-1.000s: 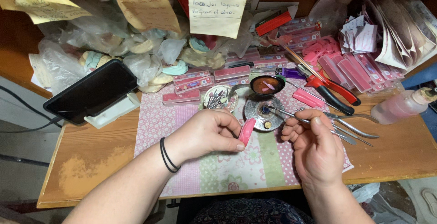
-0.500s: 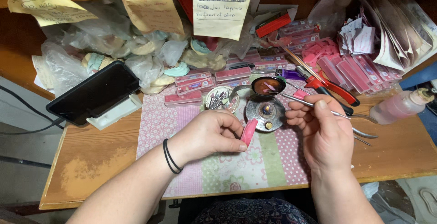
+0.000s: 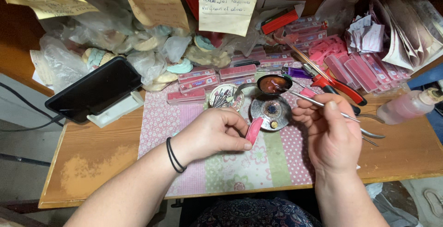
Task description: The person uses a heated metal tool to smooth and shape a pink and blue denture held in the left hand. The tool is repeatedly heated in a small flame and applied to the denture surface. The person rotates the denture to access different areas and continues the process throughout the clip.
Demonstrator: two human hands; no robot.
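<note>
Left hand (image 3: 217, 132) pinches a pink wax piece (image 3: 254, 130), curved and smooth, at its fingertips, just below the round metal dish (image 3: 270, 111). Right hand (image 3: 330, 130) closed on a thin metal tool (image 3: 318, 102), tip reaching into the small dark cup (image 3: 274, 84) of reddish-brown melt above the dish. Left of the dish, a little bowl (image 3: 223, 96) of metal bits. All on the patterned mat (image 3: 277, 162) on the bench (image 3: 92, 162).
</note>
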